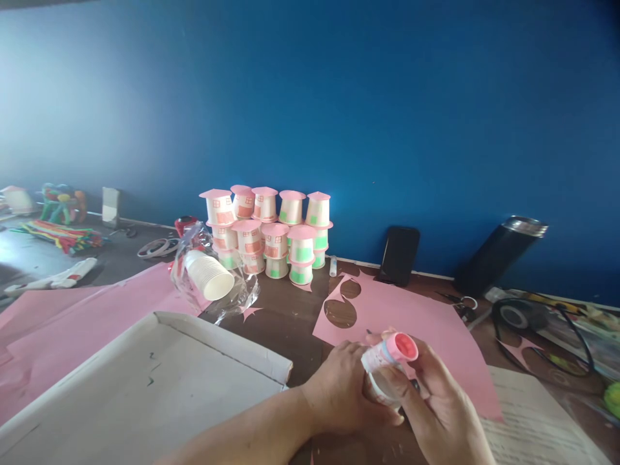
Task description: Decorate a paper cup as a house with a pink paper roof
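Observation:
At the lower right, my left hand (339, 387) is closed around a small white paper cup (380, 389) with faint reddish marks, mostly covered by fingers. My right hand (443, 400) grips a white printed tube (380, 355) that looks like a glue stick, its pink end tilted up toward me. The tube lies against the cup, and the hands nearly meet there. Ahead stand several stacked paper cups (252, 239) with pink disc or cone tops and drawn windows and doors. Beneath and beyond my hands lies a pink sheet (392, 303) with round holes cut out.
A white box lid (159, 381) fills the lower left, over pink paper (121, 303). Nested plain cups (216, 281) lie in clear plastic. A phone (400, 255) and a black flask (498, 255) lean on the blue wall. A cable (591, 349) and printed paper (527, 413) are rightward.

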### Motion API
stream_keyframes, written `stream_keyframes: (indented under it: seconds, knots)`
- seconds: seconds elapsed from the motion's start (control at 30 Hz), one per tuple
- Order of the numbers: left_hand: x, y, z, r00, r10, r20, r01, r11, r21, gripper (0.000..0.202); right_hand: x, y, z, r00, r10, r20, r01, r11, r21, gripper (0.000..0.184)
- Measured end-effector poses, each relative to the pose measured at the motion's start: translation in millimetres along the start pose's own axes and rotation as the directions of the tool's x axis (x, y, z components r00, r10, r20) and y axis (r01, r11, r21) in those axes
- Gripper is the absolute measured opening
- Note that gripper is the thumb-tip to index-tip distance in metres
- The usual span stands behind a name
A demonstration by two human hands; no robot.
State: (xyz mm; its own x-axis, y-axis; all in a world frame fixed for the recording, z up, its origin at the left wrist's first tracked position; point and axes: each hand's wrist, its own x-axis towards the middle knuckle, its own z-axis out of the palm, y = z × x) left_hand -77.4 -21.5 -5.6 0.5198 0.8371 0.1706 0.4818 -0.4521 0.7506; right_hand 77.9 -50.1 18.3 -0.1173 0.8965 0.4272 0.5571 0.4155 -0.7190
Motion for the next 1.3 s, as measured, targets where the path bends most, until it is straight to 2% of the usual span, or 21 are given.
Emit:
stream_keyframes:
  seconds: [0.1, 0.23, 0.43, 0.77, 0.83, 0.93, 1.03, 1.13, 1.2, 1.3]
  knots:
    - [0, -1, 0.5, 1.000, 0.027, -0.011, -0.027, 0.999, 0.042, 0.059, -3, -1, -4, 0.999, -0.026, 0.026, 0.028, 0.997, -0.066, 0.033]
    - [0, 1, -2.0, 0.999, -0.007, 0.035, 0.004, 0.997, 0.078, 0.050, -8, 3, -5, 0.999, 0.002, 0.044, 0.003, 0.993, -0.121, 0.039]
    - [1, 2, -3.7, 0.999, -0.015, 0.049, 0.011, 0.997, 0.080, 0.042, -10, 9, -4, 0.997, 0.040, 0.069, -0.032, 0.993, -0.115, 0.040]
    - [-1, 1, -1.0, 0.998, -0.047, 0.030, 0.046, 0.998, 0.048, 0.047, -12, 3, -11, 0.997, 0.013, 0.074, -0.003, 0.992, -0.124, 0.041]
    - [-1, 0, -0.2, 0.999, -0.046, 0.015, 0.045, 0.998, 0.038, 0.046, -11, 3, -14, 0.998, 0.055, 0.039, -0.052, 0.996, -0.073, 0.042]
    - [-1, 1, 0.0, 0.998, -0.060, -0.001, 0.060, 0.997, 0.037, 0.045, -9, 6, -18, 0.990, 0.133, -0.038, -0.127, 0.984, 0.126, 0.043]
    - [-2, 2, -0.9, 0.998, -0.068, -0.015, 0.069, 0.997, 0.037, 0.045, -8, 9, -19, 0.980, 0.196, -0.026, -0.178, 0.932, 0.315, 0.042]
    - [-3, 2, -1.5, 0.996, -0.082, -0.020, 0.082, 0.996, 0.016, 0.046, -10, 9, -20, 0.955, 0.295, 0.001, -0.266, 0.860, 0.436, 0.043]
    - [-3, 2, -1.3, 0.995, -0.096, -0.034, 0.096, 0.995, -0.006, 0.047, -12, 9, -20, 0.948, 0.318, 0.008, -0.287, 0.843, 0.454, 0.043]
    - [-4, 1, -0.7, 0.994, -0.097, -0.048, 0.095, 0.995, -0.038, 0.047, -14, 13, -22, 0.965, 0.263, -0.001, -0.241, 0.887, 0.393, 0.041]
